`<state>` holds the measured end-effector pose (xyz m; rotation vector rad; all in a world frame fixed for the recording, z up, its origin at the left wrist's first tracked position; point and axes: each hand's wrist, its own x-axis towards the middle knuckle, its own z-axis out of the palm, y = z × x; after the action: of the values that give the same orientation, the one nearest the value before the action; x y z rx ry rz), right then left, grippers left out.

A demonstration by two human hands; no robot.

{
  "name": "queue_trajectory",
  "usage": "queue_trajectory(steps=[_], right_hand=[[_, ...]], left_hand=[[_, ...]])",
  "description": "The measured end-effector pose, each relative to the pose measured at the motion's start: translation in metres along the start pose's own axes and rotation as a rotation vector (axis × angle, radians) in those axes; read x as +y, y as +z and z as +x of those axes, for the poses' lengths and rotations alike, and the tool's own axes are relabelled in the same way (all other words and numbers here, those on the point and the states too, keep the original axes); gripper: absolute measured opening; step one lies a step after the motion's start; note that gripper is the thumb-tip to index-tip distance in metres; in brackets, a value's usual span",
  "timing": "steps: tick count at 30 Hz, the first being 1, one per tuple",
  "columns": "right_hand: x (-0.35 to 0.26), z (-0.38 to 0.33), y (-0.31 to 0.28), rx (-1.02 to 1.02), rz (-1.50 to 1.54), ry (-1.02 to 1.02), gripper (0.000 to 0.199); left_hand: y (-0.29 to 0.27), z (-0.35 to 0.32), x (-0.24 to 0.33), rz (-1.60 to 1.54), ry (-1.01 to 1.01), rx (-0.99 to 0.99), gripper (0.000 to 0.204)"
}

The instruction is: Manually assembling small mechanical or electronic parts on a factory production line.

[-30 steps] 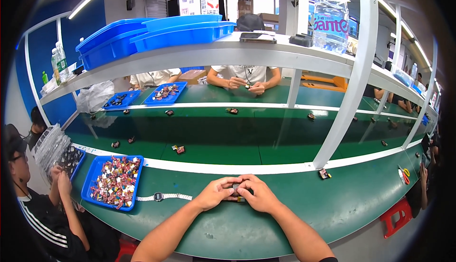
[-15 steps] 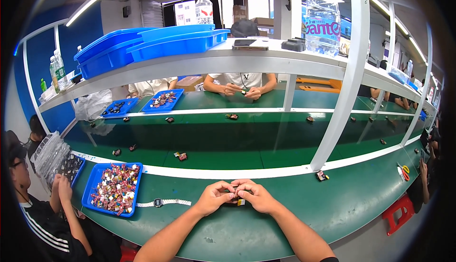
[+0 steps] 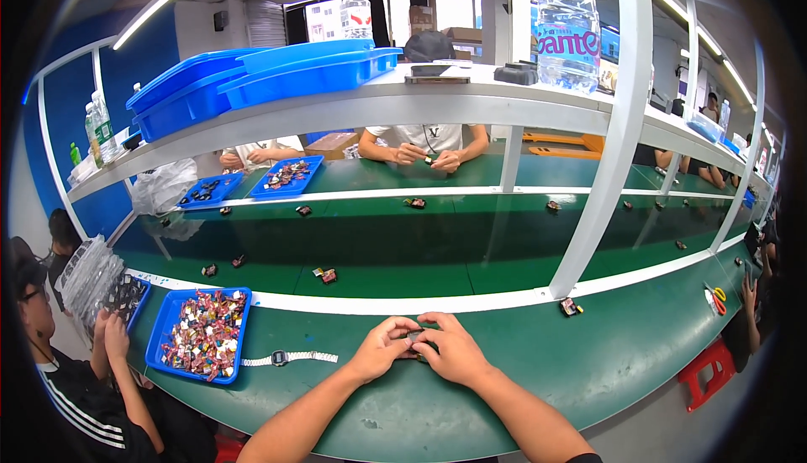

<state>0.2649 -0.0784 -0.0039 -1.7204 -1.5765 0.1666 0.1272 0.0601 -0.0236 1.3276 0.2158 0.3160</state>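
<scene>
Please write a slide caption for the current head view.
The left hand and right hand hold a small dark part at a green bench, a watch and blue tray to the left.

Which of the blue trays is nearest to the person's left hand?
The tray heaped with small red and white parts, the only one beside the wristwatch; every other blue tray lies farther from the left hand.

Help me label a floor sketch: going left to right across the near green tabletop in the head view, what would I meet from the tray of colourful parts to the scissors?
Blue tray, wristwatch, left hand, right hand, small loose part, scissors.
</scene>
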Motion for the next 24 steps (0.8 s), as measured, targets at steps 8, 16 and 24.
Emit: queue_trajectory(steps=[8, 16, 24], right_hand=[[-0.008, 0.003, 0.007, 0.254, -0.02, -0.084, 0.015], [-0.007, 0.002, 0.01, 0.272, 0.088, -0.054, 0.012], [-0.003, 0.001, 0.011, 0.215, 0.121, 0.026, 0.012]], left_hand=[[-0.006, 0.001, -0.007, -0.192, 0.052, 0.002, 0.026], [-0.01, 0.003, -0.01, -0.281, 0.092, -0.033, 0.021], [-0.009, 0.003, -0.013, -0.279, 0.068, -0.019, 0.019]])
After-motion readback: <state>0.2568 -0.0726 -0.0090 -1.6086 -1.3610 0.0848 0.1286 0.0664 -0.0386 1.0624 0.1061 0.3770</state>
